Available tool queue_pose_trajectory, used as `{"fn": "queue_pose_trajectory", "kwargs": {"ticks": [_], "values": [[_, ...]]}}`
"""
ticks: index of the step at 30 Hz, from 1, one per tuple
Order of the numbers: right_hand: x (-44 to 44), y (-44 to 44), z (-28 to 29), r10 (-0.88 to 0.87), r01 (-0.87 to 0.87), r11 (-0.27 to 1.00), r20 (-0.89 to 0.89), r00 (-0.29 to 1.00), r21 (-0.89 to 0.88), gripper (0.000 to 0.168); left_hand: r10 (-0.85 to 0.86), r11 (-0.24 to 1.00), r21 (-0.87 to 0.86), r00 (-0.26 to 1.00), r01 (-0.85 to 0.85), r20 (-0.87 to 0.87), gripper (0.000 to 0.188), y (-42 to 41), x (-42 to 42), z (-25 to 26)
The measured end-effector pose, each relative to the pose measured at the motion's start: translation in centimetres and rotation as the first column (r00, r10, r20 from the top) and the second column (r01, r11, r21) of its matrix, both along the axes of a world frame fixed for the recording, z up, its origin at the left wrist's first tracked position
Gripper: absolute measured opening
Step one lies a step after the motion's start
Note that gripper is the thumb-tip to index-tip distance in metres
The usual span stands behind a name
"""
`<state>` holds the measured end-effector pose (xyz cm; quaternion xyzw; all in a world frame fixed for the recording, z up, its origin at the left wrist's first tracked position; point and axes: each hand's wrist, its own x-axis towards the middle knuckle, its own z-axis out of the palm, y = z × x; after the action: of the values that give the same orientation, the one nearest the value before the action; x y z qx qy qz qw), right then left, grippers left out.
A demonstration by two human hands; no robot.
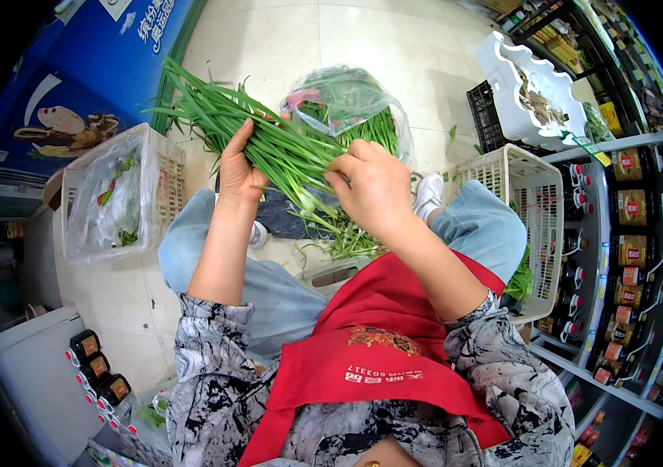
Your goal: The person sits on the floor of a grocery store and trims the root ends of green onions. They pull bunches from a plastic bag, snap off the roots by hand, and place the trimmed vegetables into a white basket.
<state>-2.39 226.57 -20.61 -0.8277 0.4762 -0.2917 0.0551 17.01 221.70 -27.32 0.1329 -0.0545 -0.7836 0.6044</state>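
A thick bunch of long green garlic chives (267, 140) lies across my left hand (241, 166), thumb on top and fingers beneath. Its leafy tips point to the upper left. At the pale stem ends, my right hand (366, 181) pinches with thumb and forefinger; some stems run into its fingertips. Beyond the hands, a clear plastic bag (360, 111) on the floor holds more of the same greens. Below the bunch, a heap of trimmed scraps (349, 236) lies by a dark cloth or sheet (290, 216) between my feet.
At left stands a white plastic crate (171, 181) lined with a clear bag. To the right are another white crate (547, 233) with leafy greens, a black crate (480, 117) and a white foam box (498, 76). Shelves of dark bottles (632, 251) line the right side. A blue freezer-like cabinet (98, 64) stands upper left.
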Motion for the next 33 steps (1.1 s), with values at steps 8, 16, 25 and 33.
{"fn": "queue_pose_trajectory", "kwargs": {"ticks": [8,16,25,33], "values": [[1.4,1.9,0.2,0.148,-0.144,0.975,0.012,0.989,-0.171,0.012,-0.036,0.997,-0.064,0.995,0.030,-0.094,0.023,0.2,0.1,0.0],[1.8,0.7,-1.8,0.075,-0.082,0.973,-0.041,0.996,-0.213,0.012,0.002,0.987,-0.157,0.996,-0.017,-0.089,0.025,0.5,-0.6,0.9],[1.6,0.2,-2.2,0.089,-0.085,0.967,0.005,0.996,-0.241,0.010,0.017,0.988,-0.149,0.994,-0.033,-0.105,0.025,0.1,-0.2,0.5],[-0.9,1.8,0.3,0.134,-0.207,0.963,0.359,0.924,0.174,0.007,0.079,0.990,-0.106,0.989,-0.093,-0.125,0.031,-0.3,0.9,0.2]]}}
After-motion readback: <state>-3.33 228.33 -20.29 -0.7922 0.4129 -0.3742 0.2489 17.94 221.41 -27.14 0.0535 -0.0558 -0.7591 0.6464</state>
